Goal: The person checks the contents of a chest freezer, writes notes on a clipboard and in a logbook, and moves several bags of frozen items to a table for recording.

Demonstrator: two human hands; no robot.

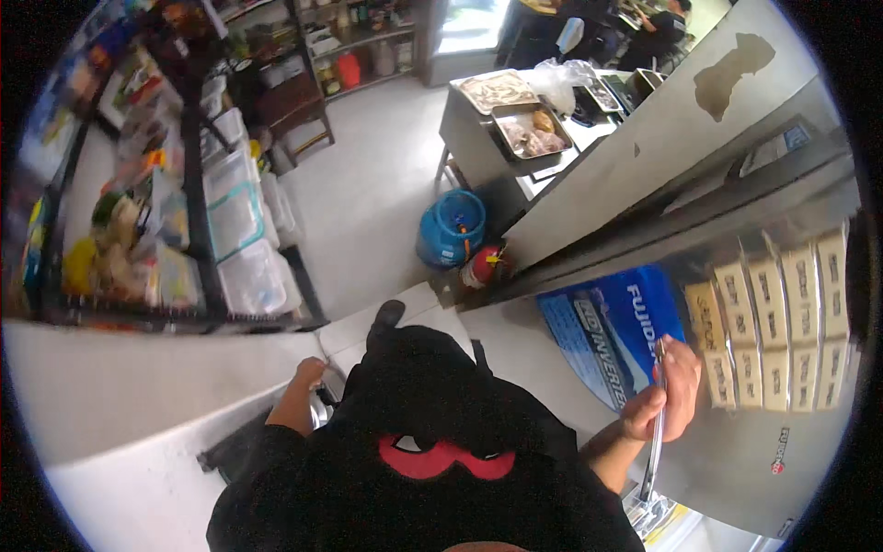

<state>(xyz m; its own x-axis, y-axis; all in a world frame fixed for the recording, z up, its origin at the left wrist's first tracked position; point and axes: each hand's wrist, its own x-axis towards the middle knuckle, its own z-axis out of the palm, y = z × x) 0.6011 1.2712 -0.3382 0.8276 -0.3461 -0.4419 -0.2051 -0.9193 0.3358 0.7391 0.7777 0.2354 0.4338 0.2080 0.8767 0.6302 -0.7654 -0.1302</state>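
Observation:
My right hand (676,393) grips the long metal door handle (654,452) of a Fujidenzo refrigerator or freezer. Its grey door (738,455) carries a large blue sticker (593,331) and rows of handwritten paper labels (766,310). Below the handle, a bright strip with packages (648,517) shows past the door's edge. Low at my left side, my left hand (310,372) has its fingers curled beside a shiny metal object (321,412). My black shirt hides part of that object, and whether the hand holds it cannot be made out.
A blue gas cylinder (452,231) and red fire extinguisher (483,265) stand ahead. Beyond them, a table (469,141) bears metal trays of food (531,131). Leftward is a black rack (200,221) with plastic bins (234,207). People (662,31) sit in the background.

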